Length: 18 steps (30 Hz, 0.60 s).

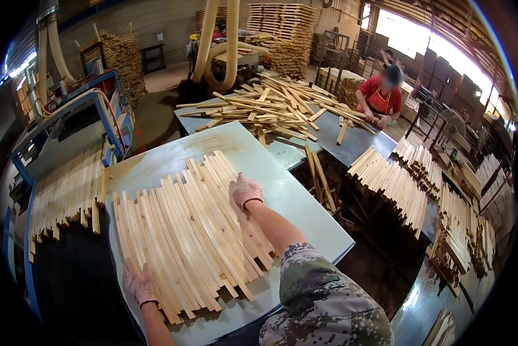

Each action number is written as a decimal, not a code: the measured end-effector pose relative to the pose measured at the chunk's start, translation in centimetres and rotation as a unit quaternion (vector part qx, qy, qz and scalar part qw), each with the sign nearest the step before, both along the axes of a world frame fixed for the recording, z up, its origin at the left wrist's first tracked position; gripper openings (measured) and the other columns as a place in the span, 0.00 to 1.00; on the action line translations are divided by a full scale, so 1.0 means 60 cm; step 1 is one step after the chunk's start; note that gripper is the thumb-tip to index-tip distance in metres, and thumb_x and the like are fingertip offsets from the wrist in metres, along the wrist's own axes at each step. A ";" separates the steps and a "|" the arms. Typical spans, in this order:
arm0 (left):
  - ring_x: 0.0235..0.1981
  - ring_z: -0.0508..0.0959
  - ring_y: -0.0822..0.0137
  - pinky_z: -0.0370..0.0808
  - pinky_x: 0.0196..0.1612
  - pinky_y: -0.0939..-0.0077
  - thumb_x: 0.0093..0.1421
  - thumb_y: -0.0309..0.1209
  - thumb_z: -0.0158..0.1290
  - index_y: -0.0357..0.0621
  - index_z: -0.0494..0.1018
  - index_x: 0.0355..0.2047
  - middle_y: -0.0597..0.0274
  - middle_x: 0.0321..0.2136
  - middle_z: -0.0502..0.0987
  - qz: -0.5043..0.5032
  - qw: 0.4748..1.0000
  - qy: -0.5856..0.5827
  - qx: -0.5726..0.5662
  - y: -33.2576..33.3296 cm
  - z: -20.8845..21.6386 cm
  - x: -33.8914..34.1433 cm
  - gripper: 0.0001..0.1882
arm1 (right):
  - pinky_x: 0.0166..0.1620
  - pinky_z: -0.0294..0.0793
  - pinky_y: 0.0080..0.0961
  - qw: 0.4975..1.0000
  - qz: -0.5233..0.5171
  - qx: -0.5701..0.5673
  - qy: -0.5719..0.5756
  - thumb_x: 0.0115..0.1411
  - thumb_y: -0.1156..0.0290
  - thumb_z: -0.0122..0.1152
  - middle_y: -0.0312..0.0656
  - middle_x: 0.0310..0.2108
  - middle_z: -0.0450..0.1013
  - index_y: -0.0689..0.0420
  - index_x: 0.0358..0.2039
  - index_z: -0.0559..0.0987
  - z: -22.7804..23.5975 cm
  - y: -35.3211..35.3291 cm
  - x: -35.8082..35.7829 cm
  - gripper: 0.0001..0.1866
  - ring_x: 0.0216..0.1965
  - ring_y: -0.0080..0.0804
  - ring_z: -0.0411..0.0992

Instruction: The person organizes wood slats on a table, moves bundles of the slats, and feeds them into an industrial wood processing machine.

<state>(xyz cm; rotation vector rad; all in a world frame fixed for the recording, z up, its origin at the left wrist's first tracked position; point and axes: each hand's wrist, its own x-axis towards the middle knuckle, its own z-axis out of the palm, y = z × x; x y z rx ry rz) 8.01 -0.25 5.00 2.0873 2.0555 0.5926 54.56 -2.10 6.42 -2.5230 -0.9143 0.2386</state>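
Observation:
A row of pale wooden strips (184,236) lies side by side on a light blue-grey tabletop (305,213), their ends uneven. My left hand (140,282), in a pinkish knit glove, rests against the left edge of the row near its lower end, fingers apart. At the opposite side, my gloved right hand (247,190) lies along the upper right edge of the row, its fingers extended and its palm side hidden. The strips sit between the two hands, and neither hand is wrapped round one. A camouflage sleeve covers my right upper arm.
To the left, a blue-framed machine (68,127) holds another row of strips (68,190). Beyond my table lies a loose heap of strips (270,104), where a person in red (381,98) works. More strip rows (388,184) lie at the right. Beige hoses (231,46) hang behind.

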 end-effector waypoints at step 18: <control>0.66 0.71 0.40 0.69 0.69 0.52 0.63 0.41 0.62 0.36 0.66 0.68 0.39 0.66 0.69 -0.006 0.999 0.019 0.030 0.010 -0.032 -0.020 0.37 | 0.59 0.76 0.49 0.999 0.032 -0.015 0.003 0.70 0.52 0.50 0.60 0.49 0.81 0.63 0.56 0.74 0.007 0.001 -0.003 0.26 0.54 0.58 0.79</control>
